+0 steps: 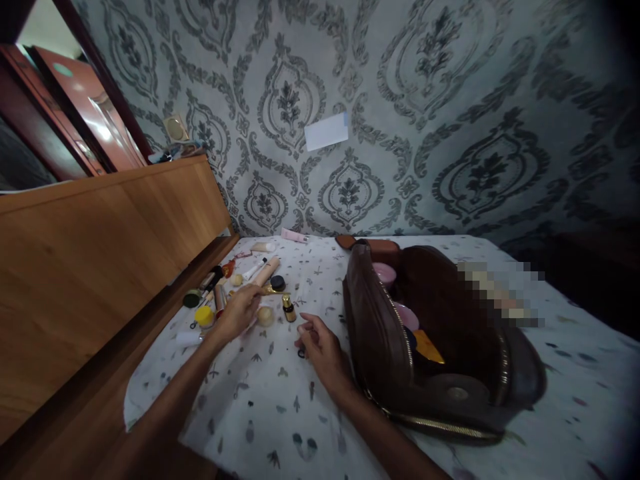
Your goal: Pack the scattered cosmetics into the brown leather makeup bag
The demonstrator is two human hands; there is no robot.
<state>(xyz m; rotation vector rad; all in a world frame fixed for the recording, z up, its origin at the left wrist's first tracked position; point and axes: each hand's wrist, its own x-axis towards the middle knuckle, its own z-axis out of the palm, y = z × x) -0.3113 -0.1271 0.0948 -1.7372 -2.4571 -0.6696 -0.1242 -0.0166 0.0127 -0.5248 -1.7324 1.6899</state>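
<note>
- The left hand reaches over the cluster of cosmetics at the left, its fingers bent beside a slim gold item; whether they close on it, I cannot tell.
- The right hand is nearer the middle, fingers loosely curled. A small dark ring-like item lies at the fingertips; held or merely touched, I cannot tell.
- The gold-topped bottle stands upright on the patterned sheet between the hands. It looks like glass: probably light but hard, slick and breakable, best pinched around the body, since the cap may turn.
- Just left of it, the round pale jar looks rigid and smooth; fingers spread around its sides would hold better than a grip on the top.
- The black-lidded jar, beyond both, seems squat and stiff, easiest taken by its rim.
- The long peach tube should be light, perhaps giving a little if squeezed; mid-length suits it.
- The brown bag gapes open at the right, with pink items and a yellow-orange packet inside. Its walls look soft, apt to fold.
</note>
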